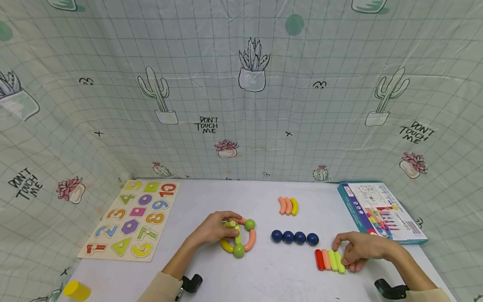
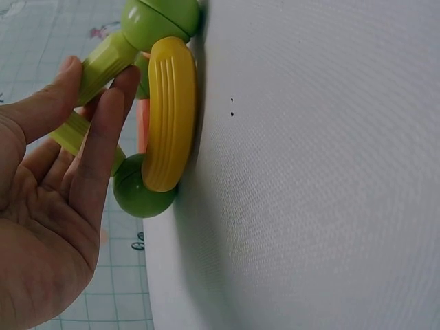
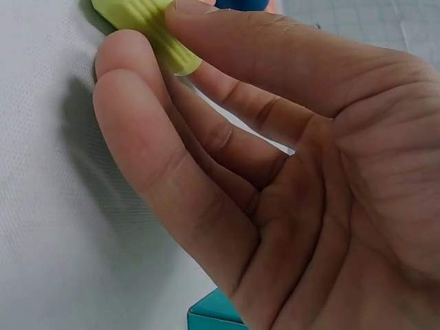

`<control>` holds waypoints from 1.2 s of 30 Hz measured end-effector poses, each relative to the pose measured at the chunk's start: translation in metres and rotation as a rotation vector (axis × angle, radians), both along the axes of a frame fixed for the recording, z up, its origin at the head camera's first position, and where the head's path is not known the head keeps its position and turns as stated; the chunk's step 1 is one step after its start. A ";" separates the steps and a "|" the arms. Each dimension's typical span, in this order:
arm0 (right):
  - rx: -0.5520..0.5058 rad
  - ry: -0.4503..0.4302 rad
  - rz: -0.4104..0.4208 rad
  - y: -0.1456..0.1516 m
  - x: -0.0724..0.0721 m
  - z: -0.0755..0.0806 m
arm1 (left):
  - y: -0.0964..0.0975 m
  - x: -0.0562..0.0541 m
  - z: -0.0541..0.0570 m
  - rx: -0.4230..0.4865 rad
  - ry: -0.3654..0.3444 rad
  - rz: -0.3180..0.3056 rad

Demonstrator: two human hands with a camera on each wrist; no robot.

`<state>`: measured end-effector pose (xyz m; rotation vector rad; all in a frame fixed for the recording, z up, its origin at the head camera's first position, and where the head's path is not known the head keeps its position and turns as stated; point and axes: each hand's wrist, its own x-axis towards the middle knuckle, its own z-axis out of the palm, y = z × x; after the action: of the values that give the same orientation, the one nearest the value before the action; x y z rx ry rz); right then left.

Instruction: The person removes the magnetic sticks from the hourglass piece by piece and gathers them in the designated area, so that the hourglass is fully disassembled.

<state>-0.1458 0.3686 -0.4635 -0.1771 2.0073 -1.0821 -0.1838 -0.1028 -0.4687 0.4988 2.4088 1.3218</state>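
My left hand (image 1: 212, 229) pinches a light green rod (image 2: 103, 69) on a ring-shaped assembly of toy pieces. Green balls (image 1: 239, 251) join a yellow curved piece (image 2: 169, 113) and pink curved pieces (image 1: 251, 240) in that ring. A second light green rod runs behind the fingers in the left wrist view. My right hand (image 1: 364, 249) pinches the light green rod (image 1: 340, 263) at the right end of a short row, thumb against its ribbed side (image 3: 155, 31). Beside it lie another light green rod (image 1: 332, 260), a pink rod (image 1: 326, 259) and a red rod (image 1: 319, 260).
Several dark blue balls (image 1: 288, 237) form a line mid-table. Behind them lie two pink curved pieces (image 1: 282, 206) and a yellow one (image 1: 294, 206). A number-and-shape board (image 1: 120, 256) lies left, a yellow cylinder (image 1: 77, 290) front left, a flat box (image 1: 388, 209) right.
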 end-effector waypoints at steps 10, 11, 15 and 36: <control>0.062 0.206 0.020 -0.021 -0.016 0.037 | 0.000 -0.001 -0.002 0.008 -0.014 -0.006; 0.051 0.233 0.031 -0.030 -0.020 0.043 | 0.000 0.000 -0.002 0.013 -0.019 -0.004; 0.011 0.359 0.064 -0.086 -0.034 0.056 | -0.001 0.000 -0.002 0.025 -0.013 0.001; 0.085 0.699 0.069 -0.283 -0.022 -0.007 | -0.013 0.004 -0.002 -0.064 0.096 0.003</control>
<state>-0.1678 0.0857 -0.4707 -0.6475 2.6304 -0.9650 -0.1797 -0.1158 -0.4703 0.5524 2.5216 1.2439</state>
